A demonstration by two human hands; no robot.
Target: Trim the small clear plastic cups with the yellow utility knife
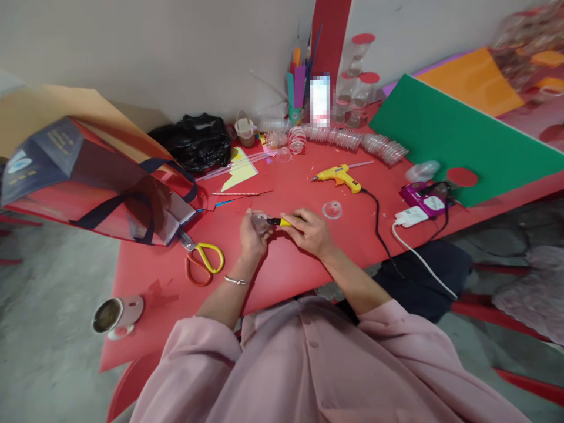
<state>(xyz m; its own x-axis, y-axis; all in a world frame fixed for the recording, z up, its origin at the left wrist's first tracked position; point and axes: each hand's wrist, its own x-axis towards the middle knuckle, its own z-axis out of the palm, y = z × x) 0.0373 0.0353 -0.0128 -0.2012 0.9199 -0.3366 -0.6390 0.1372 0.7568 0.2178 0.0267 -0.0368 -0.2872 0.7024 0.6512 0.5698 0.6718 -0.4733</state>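
Observation:
Over the near middle of the red table (286,276), my left hand (253,238) holds a small clear plastic piece (259,223). My right hand (309,232) is closed on a yellow and black tool (279,221), which looks like a cutter. Its black end touches or nearly touches the plastic piece; the exact contact is too small to tell. A clear plastic lid (332,210) lies just right of my right hand. Behind it rests a yellow glue gun (340,176). Scissors (205,263) with yellow and orange handles lie left of my left wrist.
A large bag (101,182) stands at the left, with a cup of dark drink (118,315) at the near left edge. Stacked clear cups (343,138) and a black plastic bag (194,141) line the back. At right are a green board (462,141) and a purple power strip (425,198) with cords.

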